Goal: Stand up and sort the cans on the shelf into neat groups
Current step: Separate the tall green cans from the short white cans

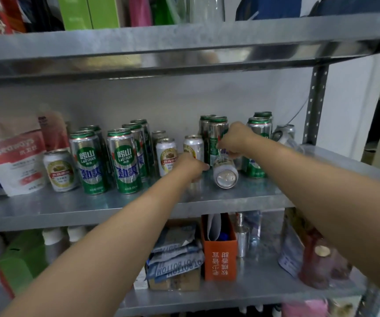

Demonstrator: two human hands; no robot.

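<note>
Galvanised shelf carries standing cans, and the toppled can lies base toward the camera, its far end pinched by the right hand, the curled left hand just beside it.

Left hand grip: fingers are curling out of sight, so contact with the short white can behind cannot be told.
Right hand grip: it is covering part of a tall green can.
Back-row cans: front cans are hiding them.
Top shelf boxes: the upper edge is cutting them off.
Pink bag: blurring.
</note>
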